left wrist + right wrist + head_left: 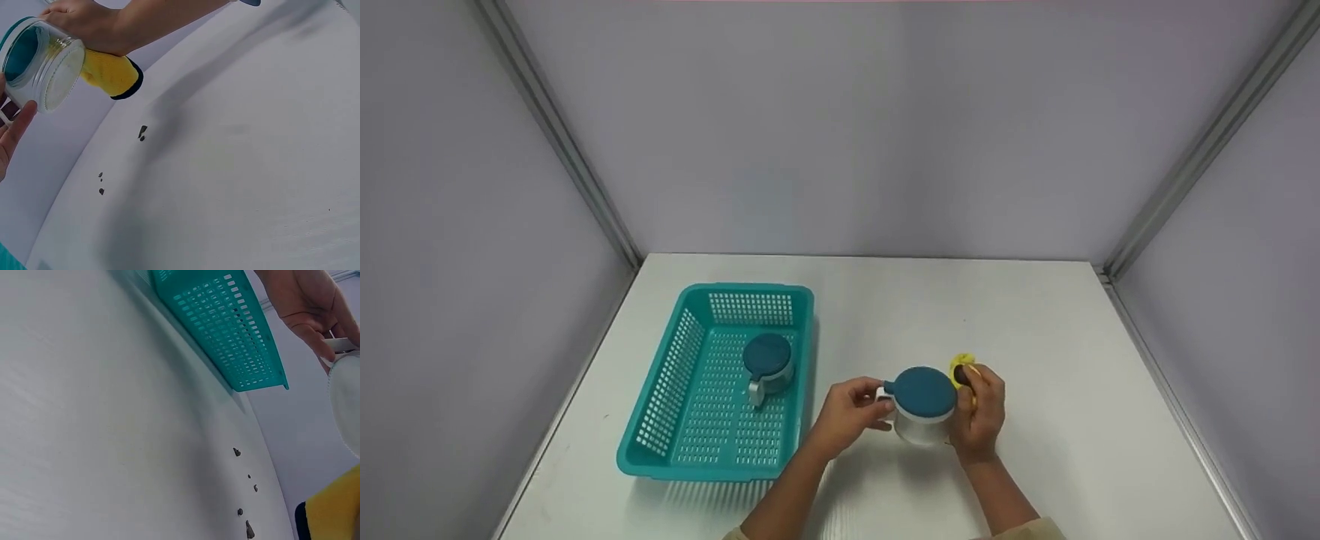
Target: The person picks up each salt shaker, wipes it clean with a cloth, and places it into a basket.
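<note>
A clear glass jar (919,429) with a blue lid (924,391) is held above the white table in the head view. My left hand (846,417) pinches its handle between fingers and thumb. On the jar's other side, my right hand (982,417) grips a yellow cloth (111,73) with a dark edge, close against the glass. Whether the cloth touches the jar cannot be made out. The jar tilts in the left wrist view, and its round base (346,402) shows in the right wrist view.
Left of my hands stands a teal perforated basket (631,459). Inside it is a second blue-lidded jar (767,355) with a handle. Several small dark bits (142,133) lie on the table (1095,435). Grey panels (870,135) enclose the back and sides.
</note>
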`<state>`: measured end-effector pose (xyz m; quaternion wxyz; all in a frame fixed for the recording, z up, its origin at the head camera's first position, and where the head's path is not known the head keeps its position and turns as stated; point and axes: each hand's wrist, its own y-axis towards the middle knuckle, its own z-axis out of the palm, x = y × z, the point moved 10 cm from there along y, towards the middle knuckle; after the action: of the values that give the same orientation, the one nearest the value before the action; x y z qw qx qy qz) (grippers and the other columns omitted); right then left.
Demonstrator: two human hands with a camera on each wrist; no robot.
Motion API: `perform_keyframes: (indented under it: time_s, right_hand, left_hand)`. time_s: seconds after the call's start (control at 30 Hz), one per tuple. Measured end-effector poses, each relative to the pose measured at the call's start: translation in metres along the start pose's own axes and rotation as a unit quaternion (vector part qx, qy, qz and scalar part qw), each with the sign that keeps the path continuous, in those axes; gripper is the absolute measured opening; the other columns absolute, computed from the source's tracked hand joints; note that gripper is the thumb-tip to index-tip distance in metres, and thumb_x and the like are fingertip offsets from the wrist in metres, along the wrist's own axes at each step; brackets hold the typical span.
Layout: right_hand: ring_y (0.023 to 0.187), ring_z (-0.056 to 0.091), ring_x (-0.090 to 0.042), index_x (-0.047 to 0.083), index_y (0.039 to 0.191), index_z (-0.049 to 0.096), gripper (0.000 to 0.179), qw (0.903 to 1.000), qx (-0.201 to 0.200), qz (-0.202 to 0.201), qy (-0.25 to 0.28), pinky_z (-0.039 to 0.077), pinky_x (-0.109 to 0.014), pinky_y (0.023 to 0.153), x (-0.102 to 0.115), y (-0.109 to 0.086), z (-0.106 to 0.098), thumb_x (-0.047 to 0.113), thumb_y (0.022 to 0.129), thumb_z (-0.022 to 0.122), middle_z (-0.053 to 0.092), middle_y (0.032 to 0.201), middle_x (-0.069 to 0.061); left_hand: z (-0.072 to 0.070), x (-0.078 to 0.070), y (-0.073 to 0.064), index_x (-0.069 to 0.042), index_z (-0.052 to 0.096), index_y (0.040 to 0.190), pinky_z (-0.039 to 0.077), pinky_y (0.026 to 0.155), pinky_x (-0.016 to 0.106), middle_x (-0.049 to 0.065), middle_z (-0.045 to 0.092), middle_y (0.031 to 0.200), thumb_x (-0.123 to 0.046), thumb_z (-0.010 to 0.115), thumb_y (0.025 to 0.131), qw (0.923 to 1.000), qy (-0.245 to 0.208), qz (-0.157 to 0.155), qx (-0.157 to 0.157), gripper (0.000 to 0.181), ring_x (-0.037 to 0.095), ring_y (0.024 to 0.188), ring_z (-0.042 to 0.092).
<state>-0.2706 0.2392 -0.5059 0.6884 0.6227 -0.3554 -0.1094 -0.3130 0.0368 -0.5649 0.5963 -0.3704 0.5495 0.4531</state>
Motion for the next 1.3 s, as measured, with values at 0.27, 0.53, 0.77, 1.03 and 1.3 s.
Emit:
perform_keyframes:
  time_s: [0.27, 0.53, 0.77, 1.03, 1.3]
  right_hand:
    - [0.099, 0.056, -0.025, -0.011, 0.105, 0.062, 0.035, 0.9999, 0.016, -0.003, -0.006, 0.044, -0.013, 0.1, -0.006, -0.006, 0.008, 0.02, 0.101, 0.046, 0.058, 0.102, -0.029]
    - [0.107, 0.057, -0.017, -0.003, 0.116, 0.063, 0.031, 0.9955, 0.08, 0.052, -0.007, 0.044, -0.014, 0.102, -0.017, -0.014, 0.016, 0.017, 0.099, 0.048, 0.059, 0.112, -0.021]
    - [0.11, 0.053, -0.003, -0.002, 0.121, 0.061, 0.034, 0.9821, 0.089, 0.165, 0.021, 0.043, -0.009, 0.098, -0.028, -0.017, 0.021, -0.01, 0.09, 0.05, 0.058, 0.114, -0.017]
    - [0.108, 0.054, -0.01, -0.014, 0.117, 0.057, 0.029, 0.9793, 0.074, 0.181, 0.055, 0.042, -0.009, 0.099, 0.009, 0.003, 0.026, -0.015, 0.091, 0.044, 0.056, 0.111, -0.027]
    - [0.109, 0.053, -0.009, -0.009, 0.119, 0.058, 0.034, 0.9843, 0.072, 0.154, 0.046, 0.043, -0.011, 0.099, -0.001, -0.018, 0.03, -0.014, 0.087, 0.047, 0.056, 0.114, -0.024]
  left_hand:
    - [-0.008, 0.003, -0.002, -0.004, 0.069, 0.107, 0.061, 0.072, 0.043, 0.016, 0.06, 0.098, -0.013, 0.072, 0.09, 0.9997, -0.005, -0.001, -0.025, 0.02, 0.029, 0.094, 0.073]
    - [-0.015, 0.011, -0.006, -0.006, 0.071, 0.107, 0.061, 0.069, 0.039, 0.013, 0.068, 0.096, -0.012, 0.07, 0.091, 0.9964, 0.011, -0.011, -0.084, 0.017, 0.033, 0.092, 0.072]
    - [-0.021, 0.012, -0.007, -0.004, 0.07, 0.107, 0.061, 0.071, 0.037, 0.013, 0.068, 0.1, -0.008, 0.069, 0.091, 0.9906, 0.001, 0.002, -0.137, 0.016, 0.026, 0.093, 0.072]
    - [-0.028, 0.006, -0.012, -0.003, 0.069, 0.107, 0.061, 0.073, 0.039, 0.014, 0.065, 0.098, -0.007, 0.068, 0.092, 0.9848, -0.01, 0.017, -0.172, 0.016, 0.027, 0.095, 0.072]
    - [-0.033, 0.006, -0.016, 0.0, 0.069, 0.107, 0.061, 0.072, 0.038, 0.014, 0.065, 0.096, -0.008, 0.068, 0.092, 0.9789, -0.022, 0.022, -0.202, 0.017, 0.027, 0.091, 0.073]
